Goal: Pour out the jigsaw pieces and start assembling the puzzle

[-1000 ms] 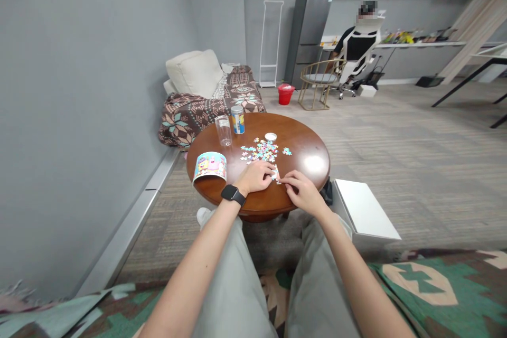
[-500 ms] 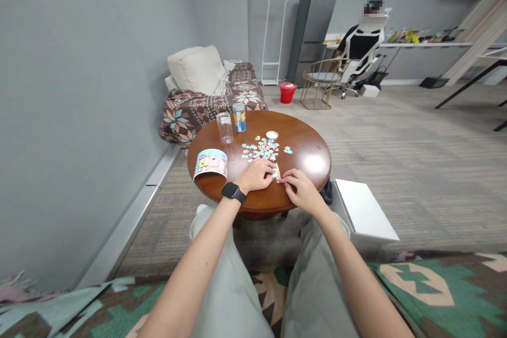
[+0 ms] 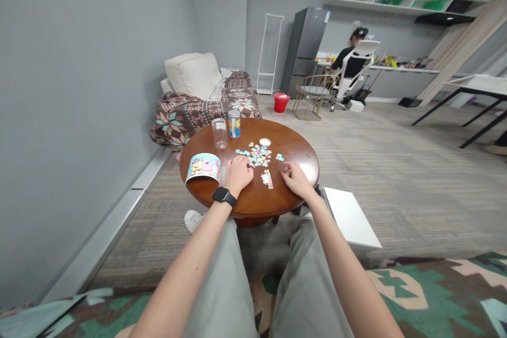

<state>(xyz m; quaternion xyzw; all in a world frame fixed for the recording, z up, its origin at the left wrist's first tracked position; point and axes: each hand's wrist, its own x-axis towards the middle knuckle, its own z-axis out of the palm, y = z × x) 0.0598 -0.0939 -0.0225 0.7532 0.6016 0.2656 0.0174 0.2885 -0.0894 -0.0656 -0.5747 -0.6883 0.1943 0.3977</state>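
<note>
Loose jigsaw pieces (image 3: 259,155) lie in a pile on the round brown table (image 3: 253,200). Closer to me is a small joined section of puzzle (image 3: 266,179), between my two hands and touched by neither. My left hand (image 3: 238,174), with a black watch on its wrist, rests on the table left of that section, fingers lying loosely with nothing seen in them. My right hand (image 3: 296,178) is to the section's right, fingers bent and a little apart, no piece visible in them. A small cluster of pieces (image 3: 280,157) lies just beyond its fingertips.
A curved cartoon picture sheet (image 3: 203,165) stands at the table's left. Behind it are a clear cylinder (image 3: 219,133) and a blue-yellow can (image 3: 234,124); a round lid (image 3: 265,142) lies past the pile. A white box (image 3: 350,216) is right of the table. A person sits far off.
Both hands have come off the joined puzzle section and moved apart, the left one leftward and the right one slightly rightward relative to it. The section now shows fully. My view has tilted up.
</note>
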